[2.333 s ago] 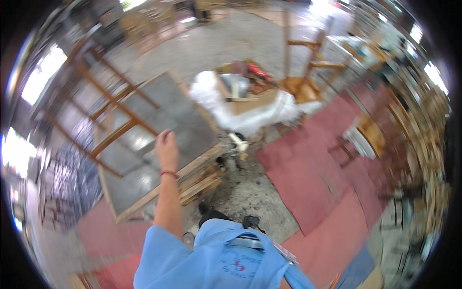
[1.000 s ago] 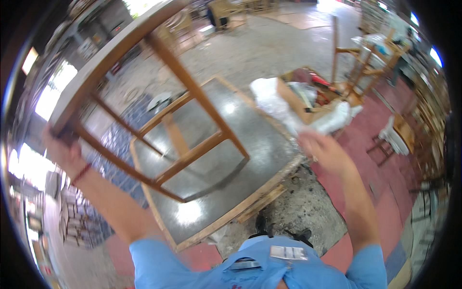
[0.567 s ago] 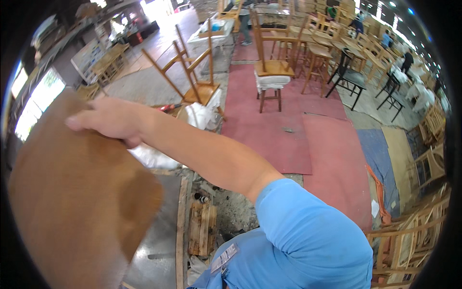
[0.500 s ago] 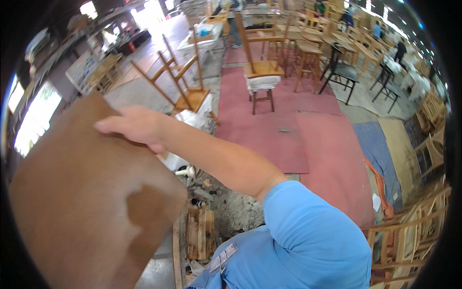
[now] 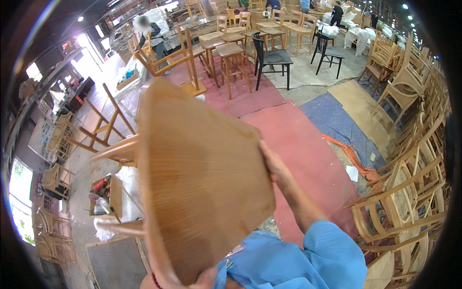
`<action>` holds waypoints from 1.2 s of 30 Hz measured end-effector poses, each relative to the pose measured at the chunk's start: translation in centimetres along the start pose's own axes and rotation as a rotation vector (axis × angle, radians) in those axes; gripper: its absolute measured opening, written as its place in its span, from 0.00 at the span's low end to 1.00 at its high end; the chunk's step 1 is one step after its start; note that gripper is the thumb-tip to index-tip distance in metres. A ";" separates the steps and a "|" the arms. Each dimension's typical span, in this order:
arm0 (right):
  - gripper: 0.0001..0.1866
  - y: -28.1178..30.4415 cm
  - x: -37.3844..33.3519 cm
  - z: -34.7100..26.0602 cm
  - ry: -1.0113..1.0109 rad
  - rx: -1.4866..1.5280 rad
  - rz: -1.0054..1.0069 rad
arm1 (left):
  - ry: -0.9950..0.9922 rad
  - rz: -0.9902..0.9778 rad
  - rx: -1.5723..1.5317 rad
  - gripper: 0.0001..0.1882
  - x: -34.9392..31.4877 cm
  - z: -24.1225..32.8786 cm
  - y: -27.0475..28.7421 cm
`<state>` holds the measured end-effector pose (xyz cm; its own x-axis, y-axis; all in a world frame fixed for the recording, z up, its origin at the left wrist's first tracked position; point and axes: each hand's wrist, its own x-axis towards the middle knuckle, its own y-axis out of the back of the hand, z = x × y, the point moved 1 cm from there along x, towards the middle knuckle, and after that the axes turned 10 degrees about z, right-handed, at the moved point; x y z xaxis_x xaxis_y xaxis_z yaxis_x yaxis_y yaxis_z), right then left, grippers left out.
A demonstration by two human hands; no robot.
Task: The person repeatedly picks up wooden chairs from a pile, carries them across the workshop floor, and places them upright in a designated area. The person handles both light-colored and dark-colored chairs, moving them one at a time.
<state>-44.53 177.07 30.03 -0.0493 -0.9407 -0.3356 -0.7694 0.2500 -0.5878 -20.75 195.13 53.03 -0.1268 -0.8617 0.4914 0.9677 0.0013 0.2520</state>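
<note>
A broad wooden seat (image 5: 207, 178) with brown grain and rounded corners is held up tilted before my chest. Leg-like wooden pieces (image 5: 126, 228) stick out behind it to the left; I cannot tell whether it is a stool or a chair. My right hand (image 5: 273, 164) grips its right edge, the fingers partly hidden behind it. At the bottom edge my left hand (image 5: 206, 278) is closed around the near corner, only partly in view. Slightly darker marks show along the seat's edges.
Beyond the seat, an upturned chair (image 5: 108, 123) lies at left, by a box of tools (image 5: 108, 192). A grey board (image 5: 118, 260) is below. Black chairs (image 5: 273, 58) and wooden stools (image 5: 231, 50) stand ahead by red matting (image 5: 308, 159). Stacked chair frames (image 5: 404, 207) line the right; a person (image 5: 156, 38) stands far left.
My view has swung right. The wooden seat has moved from the left to the middle and tilted more upright. My right hand has shifted from its far edge to its right edge; the left hand now shows.
</note>
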 end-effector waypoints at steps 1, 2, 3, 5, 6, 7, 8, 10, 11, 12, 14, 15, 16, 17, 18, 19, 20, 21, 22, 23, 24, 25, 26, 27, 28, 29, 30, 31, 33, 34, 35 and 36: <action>0.30 2.8 -0.2 -1.0 0.009 -0.021 0.134 | 0.007 -0.026 -0.024 0.40 1.2 -1.2 -0.8; 0.31 5.2 -0.4 -1.7 0.031 -0.028 0.224 | 0.003 -0.041 -0.063 0.41 2.3 -2.4 -1.5; 0.31 7.4 -0.6 -2.2 0.091 0.011 0.231 | -0.031 -0.018 -0.141 0.36 3.6 -4.2 -2.6; 0.31 11.2 -1.3 -2.7 0.161 0.050 0.342 | 0.037 -0.097 -0.190 0.36 6.1 -8.0 -3.7; 0.31 12.9 -1.6 -2.9 0.170 0.062 0.441 | 0.093 -0.127 -0.205 0.36 7.3 -10.2 -4.5; 0.31 14.3 -1.4 -3.0 0.210 0.068 0.493 | 0.112 -0.149 -0.256 0.35 8.9 -12.8 -5.4; 0.30 15.6 -1.1 -3.2 0.240 0.096 0.536 | 0.136 -0.171 -0.303 0.35 10.7 -15.6 -6.4; 0.30 17.7 0.3 -3.9 0.349 0.060 0.595 | 0.237 -0.203 -0.439 0.34 13.8 -20.9 -8.4; 0.30 18.4 1.4 -4.4 0.400 0.045 0.622 | 0.312 -0.214 -0.531 0.33 15.3 -23.6 -9.7; 0.29 19.1 2.6 -5.1 0.429 0.019 0.654 | 0.383 -0.225 -0.624 0.33 17.0 -26.1 -11.1; 0.29 20.0 5.2 -6.8 0.500 -0.014 0.671 | 0.436 -0.212 -0.742 0.30 20.3 -30.7 -13.8; 0.29 20.1 6.5 -7.1 0.507 -0.055 0.777 | 0.489 -0.219 -0.791 0.30 22.1 -32.5 -15.0; 0.28 20.1 8.0 -8.2 0.535 -0.087 0.831 | 0.534 -0.224 -0.849 0.29 24.4 -33.9 -16.4; 0.28 20.3 9.8 -9.9 0.558 -0.112 0.873 | 0.577 -0.220 -0.928 0.28 26.5 -35.2 -17.5; 0.28 20.5 10.9 -11.3 0.565 -0.143 0.898 | 0.575 -0.235 -0.910 0.27 28.3 -36.4 -18.4; 0.28 20.6 11.9 -12.1 0.565 -0.148 0.918 | 0.594 -0.262 -0.877 0.26 30.4 -37.7 -19.3; 0.28 20.5 12.9 -12.6 0.564 -0.121 0.930 | 0.602 -0.295 -0.846 0.26 32.2 -38.8 -19.9; 0.28 20.4 14.0 -13.2 0.547 -0.137 0.970 | 0.630 -0.301 -0.819 0.25 33.9 -39.8 -20.6; 0.28 20.5 15.2 -13.8 0.541 -0.128 0.991 | 0.634 -0.304 -0.802 0.24 35.8 -40.8 -21.4; 0.28 20.6 16.5 -14.3 0.549 -0.107 0.977 | 0.620 -0.305 -0.784 0.24 37.7 -41.9 -22.2; 0.27 20.8 17.9 -14.6 0.533 -0.122 1.028 | 0.636 -0.293 -0.764 0.23 39.3 -43.0 -22.9; 0.27 21.0 19.5 -14.9 0.526 -0.127 1.047 | 0.640 -0.277 -0.744 0.22 40.8 -44.2 -23.7; 0.27 21.3 21.2 -15.5 0.537 -0.122 1.041 | 0.631 -0.259 -0.725 0.22 42.2 -45.3 -24.6; 0.26 21.7 23.0 -15.9 0.518 -0.145 1.086 | 0.654 -0.235 -0.710 0.21 43.6 -46.6 -25.5; 0.26 22.0 25.0 -16.3 0.513 -0.155 1.106 | 0.667 -0.208 -0.692 0.19 44.9 -47.9 -26.3; 0.25 22.5 27.1 -16.7 0.499 -0.145 1.127 | 0.685 -0.182 -0.666 0.18 46.3 -49.3 -27.1; 0.25 23.0 29.3 -17.1 0.480 -0.167 1.132 | 0.693 -0.153 -0.620 0.18 47.7 -50.8 -27.9; 0.25 23.5 31.8 -17.8 0.455 -0.169 1.138 | 0.704 -0.124 -0.569 0.17 49.1 -52.3 -28.7; 0.24 24.4 37.5 -19.2 0.546 -0.149 1.036 | 0.708 -0.068 -0.509 0.16 52.0 -55.2 -30.5; 0.24 24.8 40.4 -20.1 0.533 -0.141 1.037 | 0.763 -0.027 -0.420 0.16 53.1 -56.5 -31.3; 0.24 24.9 43.4 -21.3 0.517 -0.223 1.045 | 0.778 0.015 -0.347 0.16 54.6 -57.6 -31.8; 0.23 24.7 46.2 -22.1 0.480 -0.257 1.064 | 0.791 0.051 -0.264 0.16 56.0 -58.9 -32.2</action>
<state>-79.87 134.68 16.28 -0.9298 -0.2925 -0.2233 -0.3005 0.9538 0.0019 -46.15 116.91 23.34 0.0136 -0.9660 -0.2583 0.9999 0.0157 -0.0063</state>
